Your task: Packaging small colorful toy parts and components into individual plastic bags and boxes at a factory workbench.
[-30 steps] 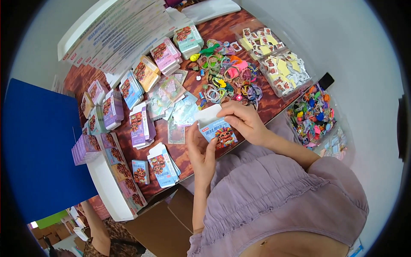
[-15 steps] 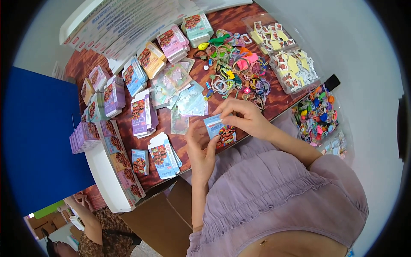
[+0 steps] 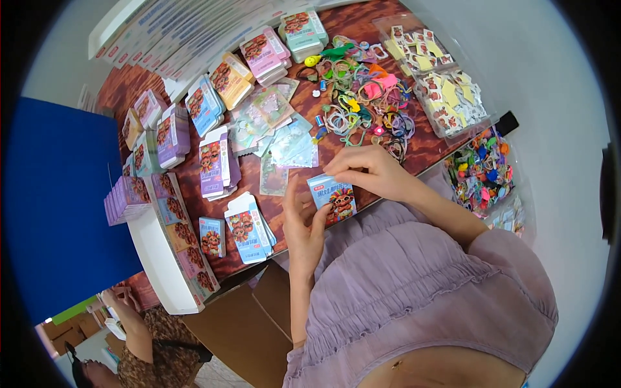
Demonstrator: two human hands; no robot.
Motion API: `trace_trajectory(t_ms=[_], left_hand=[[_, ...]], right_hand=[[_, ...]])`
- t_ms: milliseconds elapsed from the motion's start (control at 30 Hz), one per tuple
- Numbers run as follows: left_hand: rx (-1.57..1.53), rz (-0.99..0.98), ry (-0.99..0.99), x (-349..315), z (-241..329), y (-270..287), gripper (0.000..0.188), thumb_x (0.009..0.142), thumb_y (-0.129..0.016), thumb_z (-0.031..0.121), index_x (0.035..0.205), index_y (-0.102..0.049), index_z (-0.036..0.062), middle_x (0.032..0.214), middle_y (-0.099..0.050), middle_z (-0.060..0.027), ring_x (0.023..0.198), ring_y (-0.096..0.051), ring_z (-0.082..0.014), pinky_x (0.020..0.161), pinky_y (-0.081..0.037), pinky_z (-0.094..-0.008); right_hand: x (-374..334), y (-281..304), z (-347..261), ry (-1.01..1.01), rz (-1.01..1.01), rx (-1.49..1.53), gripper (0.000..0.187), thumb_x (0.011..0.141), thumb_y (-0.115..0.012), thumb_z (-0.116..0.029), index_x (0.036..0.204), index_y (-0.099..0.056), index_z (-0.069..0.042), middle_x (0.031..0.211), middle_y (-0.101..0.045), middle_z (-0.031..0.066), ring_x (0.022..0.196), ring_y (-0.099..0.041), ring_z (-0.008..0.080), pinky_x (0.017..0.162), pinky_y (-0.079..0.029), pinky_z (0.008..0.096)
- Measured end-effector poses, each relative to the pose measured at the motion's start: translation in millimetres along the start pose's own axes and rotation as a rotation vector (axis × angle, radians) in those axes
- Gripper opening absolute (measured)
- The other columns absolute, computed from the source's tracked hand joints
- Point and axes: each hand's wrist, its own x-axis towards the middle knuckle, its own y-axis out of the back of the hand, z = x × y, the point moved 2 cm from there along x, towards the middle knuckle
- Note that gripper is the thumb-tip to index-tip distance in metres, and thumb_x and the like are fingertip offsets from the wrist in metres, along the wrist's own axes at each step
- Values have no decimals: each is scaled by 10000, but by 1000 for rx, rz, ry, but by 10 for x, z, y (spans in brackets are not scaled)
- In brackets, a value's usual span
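Observation:
Near the table's front edge, my left hand (image 3: 303,223) grips a small blue carton (image 3: 333,202) with a cartoon figure on its front. Its thumb lies on the front while the fingers curl round the left side. My right hand (image 3: 363,169) is bent over the carton's top edge, thumb and fingertips pinched together there. What exactly those fingertips hold is partly hidden. To the left lie a stack of flattened blue cartons (image 3: 249,231) and a filled-out small blue carton (image 3: 212,237). Shiny translucent packets (image 3: 294,145) are spread just beyond my hands.
Carton stacks in purple (image 3: 217,161), blue (image 3: 204,107), yellow (image 3: 231,81), pink (image 3: 265,55) and green (image 3: 303,35) curve across the table. Colourful bands and trinkets (image 3: 362,97) lie beyond. Clear trays (image 3: 453,103) stand right. A white display box (image 3: 162,258) sits left, near another person (image 3: 149,336).
The blue carton's front now shows more fully, its top part no longer covered by a turned-over panel. My right hand has shifted slightly left along the top edge.

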Motion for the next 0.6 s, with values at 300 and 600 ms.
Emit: trace_trajectory(t_ms=[300,600], left_hand=[[137,-65,-57,-58,-17,64,565,857,-645,-64,1381,-500,91,1220,-594,-142,950,-617,-244,818,-514,-338],[143,-151,-1,-230,-90,140,555,882,-625,-67,1396,-469,75,1291,-577,-169,1101,-637,-268,884,-532,-344]], right_hand=[[-147,-121,-141,165,-61,-229,278,863,-649,4,1136,-694,-21,1112,-682,102,993,-662,240,831,-520,336],[-226,-224,-60,6,-120,7,236,853,-656,15,1083,-711,12,1045,-654,90,1005,-626,207,853,-492,311]])
